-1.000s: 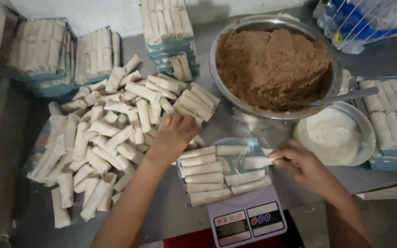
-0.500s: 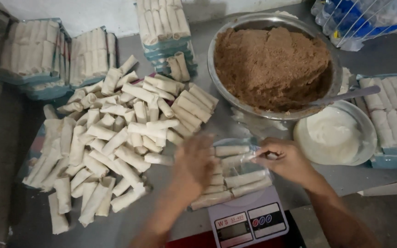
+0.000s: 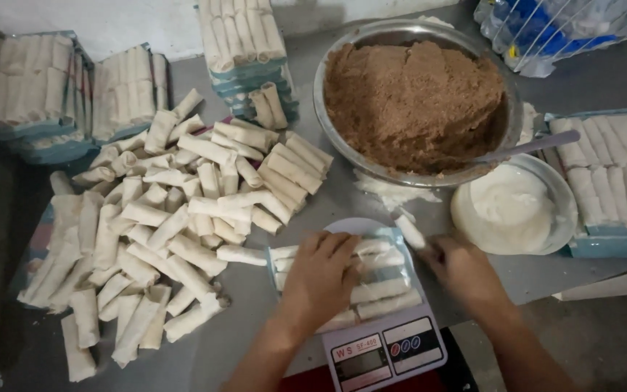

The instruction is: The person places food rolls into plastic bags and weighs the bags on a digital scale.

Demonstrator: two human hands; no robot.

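Pale rolled pastries fill a tray on a small kitchen scale, the left hand pressed flat and open upon them. Beside it, the right hand pinches one roll at the tray's edge, near a loose heap of rolls and a steel bowl of brown filling.

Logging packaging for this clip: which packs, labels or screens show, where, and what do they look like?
Scale display panel: bottom centre, white face, grey screen, red and blue buttons.
Tray on scale: pale rolls, under left hand.
Packed roll trays: stacked top centre, teal-edged.
Blue plastic packs: top right.
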